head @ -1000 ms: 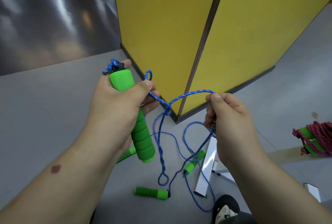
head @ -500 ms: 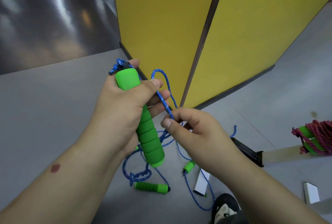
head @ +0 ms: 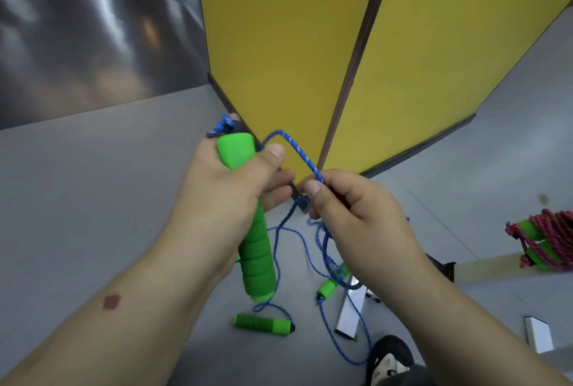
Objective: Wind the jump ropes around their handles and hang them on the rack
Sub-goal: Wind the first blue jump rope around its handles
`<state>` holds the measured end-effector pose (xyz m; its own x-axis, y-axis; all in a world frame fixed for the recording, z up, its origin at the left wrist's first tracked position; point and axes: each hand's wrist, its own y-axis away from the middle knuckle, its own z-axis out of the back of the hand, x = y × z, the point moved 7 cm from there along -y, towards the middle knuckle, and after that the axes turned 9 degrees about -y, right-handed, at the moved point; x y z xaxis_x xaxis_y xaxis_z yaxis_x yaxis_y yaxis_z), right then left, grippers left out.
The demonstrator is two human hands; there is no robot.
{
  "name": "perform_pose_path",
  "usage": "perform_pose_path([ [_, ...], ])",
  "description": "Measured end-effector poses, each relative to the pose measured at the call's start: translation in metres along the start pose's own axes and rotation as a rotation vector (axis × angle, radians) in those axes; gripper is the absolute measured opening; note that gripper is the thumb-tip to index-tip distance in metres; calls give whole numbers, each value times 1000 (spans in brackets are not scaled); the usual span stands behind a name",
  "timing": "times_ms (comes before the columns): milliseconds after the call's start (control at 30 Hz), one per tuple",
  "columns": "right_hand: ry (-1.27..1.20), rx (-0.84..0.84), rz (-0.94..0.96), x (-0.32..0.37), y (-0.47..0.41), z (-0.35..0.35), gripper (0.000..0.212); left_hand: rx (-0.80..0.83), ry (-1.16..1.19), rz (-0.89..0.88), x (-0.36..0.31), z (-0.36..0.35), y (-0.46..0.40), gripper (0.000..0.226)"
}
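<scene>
My left hand (head: 229,190) grips a green foam handle (head: 255,255) held upright, thumb pressed near its top. A blue rope (head: 299,151) arcs from behind the handle's top to my right hand (head: 350,212), which pinches it between thumb and fingers just right of the left hand. More blue rope hangs in loops below both hands to the floor. A second green handle (head: 262,323) lies on the floor under the held one, and a third green handle (head: 330,286) is partly hidden by my right forearm.
A wound pink rope on green handles (head: 545,241) hangs at the right edge on a pale bar (head: 483,269). Yellow partition panels (head: 279,44) stand straight ahead. White metal rack pieces (head: 348,314) lie on the grey floor by my shoe (head: 389,361).
My right hand first swung in from the right to meet the left, then rose a little, still pinching the blue rope. The loop over the handle's top has grown wider.
</scene>
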<state>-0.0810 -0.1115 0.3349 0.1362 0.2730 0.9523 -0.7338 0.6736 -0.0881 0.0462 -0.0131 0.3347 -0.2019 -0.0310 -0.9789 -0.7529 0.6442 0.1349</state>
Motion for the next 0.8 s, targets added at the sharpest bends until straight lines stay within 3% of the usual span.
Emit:
perform_pose_path([
  [133,-45,17,65,5,1,-3,21,128,-205,-88,7,-18,8,61],
  [233,-117,115,106,14,5,-7,24,133,-261,-107,7,-19,8,71],
  [367,-345,143,-15,16,2,3,37,101,-352,-172,-2,-17,11,63],
  [467,-239,150,-48,11,-2,12,48,11,-570,-300,-17,-17,18,60],
  [533,-120,162,21,17,-3,13,50,52,-622,-379,-20,-21,21,64],
  [667,-214,138,109,29,-2,18,50,217,-534,-271,-8,-29,19,48],
  [800,-288,-74,82,21,-11,43,28,88,-453,-246,-7,-19,10,27],
])
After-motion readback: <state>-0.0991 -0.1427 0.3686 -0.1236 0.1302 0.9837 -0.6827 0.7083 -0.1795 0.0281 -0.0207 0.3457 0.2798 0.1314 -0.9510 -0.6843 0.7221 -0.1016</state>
